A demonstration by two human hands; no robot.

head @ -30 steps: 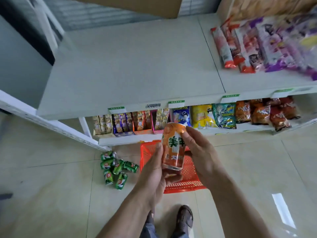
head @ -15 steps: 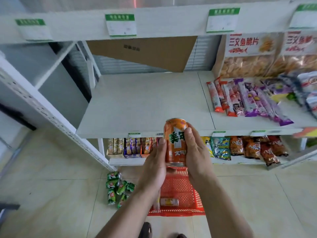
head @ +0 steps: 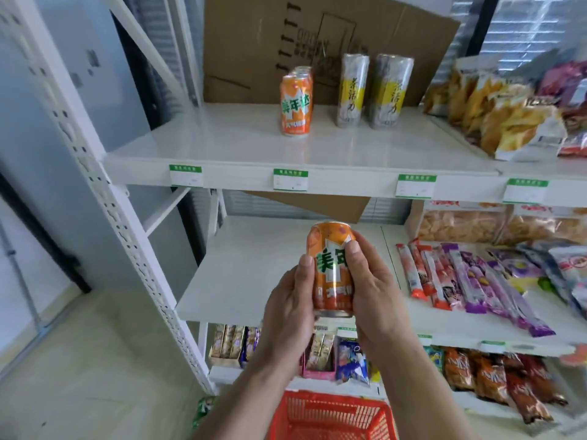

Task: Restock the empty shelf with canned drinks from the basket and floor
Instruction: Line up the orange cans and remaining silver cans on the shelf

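Note:
An orange drink can (head: pixel 332 268) stands upright between both my hands in front of the middle shelf. My left hand (head: pixel 290 300) grips its left side and my right hand (head: pixel 370 290) grips its right side, thumb on the label. On the upper shelf (head: pixel 222 144) a short row of the same orange cans (head: pixel 296 106) stands beside two tall yellow-and-silver cans (head: pixel 368 90). The red basket (head: pixel 330 417) sits on the floor below my arms; its inside is mostly hidden. A green can (head: pixel 203 408) peeks out on the floor at its left.
A cardboard sheet (head: pixel 317 49) leans behind the upper shelf. Chip bags (head: pixel 508 115) fill the upper right. Snack sticks (head: pixel 470 281) lie on the middle shelf's right half; its left half (head: pixel 247 265) is bare. A white perforated upright (head: pixel 104 192) stands at left.
The view has tilted up, bringing the upper shelf with its cans into sight. Both hands have raised the orange can from basket level to the middle shelf's height.

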